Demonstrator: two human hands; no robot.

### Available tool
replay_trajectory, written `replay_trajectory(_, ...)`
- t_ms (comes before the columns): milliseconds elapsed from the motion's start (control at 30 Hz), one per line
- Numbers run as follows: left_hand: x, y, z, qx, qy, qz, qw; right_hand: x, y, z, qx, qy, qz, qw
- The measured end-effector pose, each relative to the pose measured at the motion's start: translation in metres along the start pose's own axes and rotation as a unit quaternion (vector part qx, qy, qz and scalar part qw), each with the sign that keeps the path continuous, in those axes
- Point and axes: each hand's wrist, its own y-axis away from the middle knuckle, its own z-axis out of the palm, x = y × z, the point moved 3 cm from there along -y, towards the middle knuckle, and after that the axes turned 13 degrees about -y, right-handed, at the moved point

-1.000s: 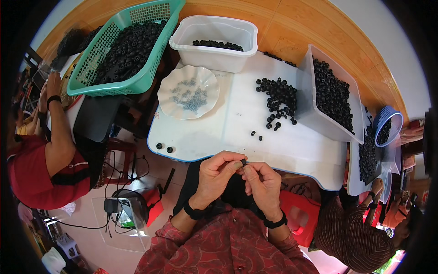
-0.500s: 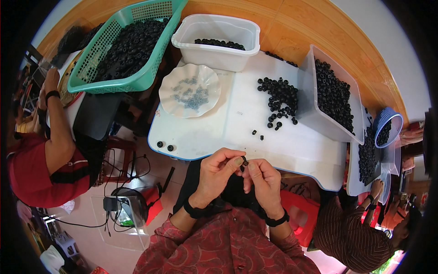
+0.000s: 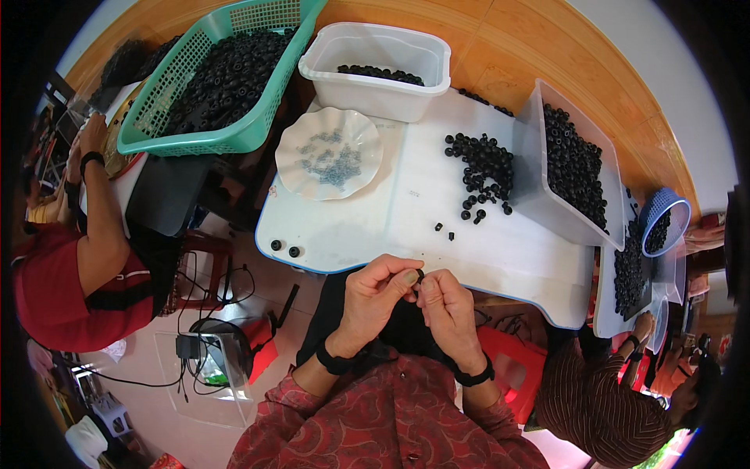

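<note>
Both the left hand [image 3: 373, 295] and right hand [image 3: 448, 309] sit at lower centre, nearly closed, fingertips pinched together around one small black part [image 3: 420, 275], partly hidden. Above them, the white tabletop [image 3: 336, 230] bears faint printed marks [image 3: 413, 193], too small to read. Pinkish floor tiles [image 3: 199, 444] show lower left; wood-toned panelling [image 3: 469, 31] spans the top.

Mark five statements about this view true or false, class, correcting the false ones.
The left hand and right hand meet at a small black part. True.
The wavy plate holds black parts. False: it holds small clear pieces.
The green basket is left of the white tub. True.
The blue basket is at the left. False: it is at the right.
Two black pieces lie at the front left of the table. True.
</note>
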Motion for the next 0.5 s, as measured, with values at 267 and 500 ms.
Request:
replay_trajectory(267, 0.0024, 0.0, -0.0028, 0.0, -0.061, 0.019, 0.998, -0.0054, -0.0015, 0.0012, -0.015, 0.175, -0.122, 0.977)
replay_trajectory(500, -0.0015, 0.0006, -0.0037, 0.02, -0.074, -0.014, 0.997, -0.0041, -0.003, 0.0032, -0.03, 0.264, -0.168, 0.949)
